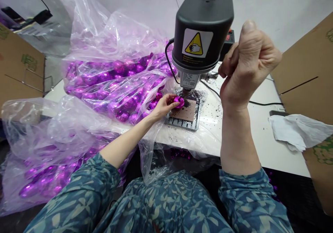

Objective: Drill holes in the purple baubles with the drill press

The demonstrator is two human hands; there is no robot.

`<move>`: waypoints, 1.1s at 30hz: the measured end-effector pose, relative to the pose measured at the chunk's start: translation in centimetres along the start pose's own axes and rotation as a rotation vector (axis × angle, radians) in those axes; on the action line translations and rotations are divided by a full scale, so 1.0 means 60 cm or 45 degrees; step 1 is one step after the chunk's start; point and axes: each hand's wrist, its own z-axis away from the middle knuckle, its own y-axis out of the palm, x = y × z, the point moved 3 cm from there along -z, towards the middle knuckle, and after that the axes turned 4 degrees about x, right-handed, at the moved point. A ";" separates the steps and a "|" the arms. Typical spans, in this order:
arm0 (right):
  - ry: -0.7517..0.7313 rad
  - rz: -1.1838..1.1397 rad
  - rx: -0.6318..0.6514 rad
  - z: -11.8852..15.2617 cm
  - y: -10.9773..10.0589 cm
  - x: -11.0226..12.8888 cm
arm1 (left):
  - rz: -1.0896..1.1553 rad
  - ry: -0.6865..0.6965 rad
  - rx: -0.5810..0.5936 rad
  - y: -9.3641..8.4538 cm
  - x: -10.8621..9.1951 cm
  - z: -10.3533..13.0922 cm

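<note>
Between the thumb and fingers of my left hand is a shiny purple faceted ball, like a small disco-ball ornament. It sits low over a brown board on the metal base plate of a bench drill press. The spindle end is just above and behind the ball; its tip is hard to make out. My right hand is raised in a fist beside the press, wrapped round its lever. A short metal part of the lever hub shows near the fingers; the grip itself is hidden.
Clear plastic bags packed with purple faceted balls lie left, another bag hangs lower left. Dark shavings litter the white table. A black cable, white tissue and cardboard boxes are at right.
</note>
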 end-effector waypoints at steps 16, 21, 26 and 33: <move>0.002 0.103 0.034 0.003 -0.003 0.002 | -0.378 0.352 0.091 0.045 0.017 0.013; -0.058 0.085 0.069 0.004 -0.002 0.005 | -0.397 0.378 0.031 0.057 0.039 0.014; -0.026 0.185 0.067 0.004 -0.002 0.005 | -0.296 0.365 -0.012 0.050 0.047 0.010; -0.041 0.098 0.017 0.003 0.000 0.003 | -0.340 0.251 0.006 0.039 0.042 -0.001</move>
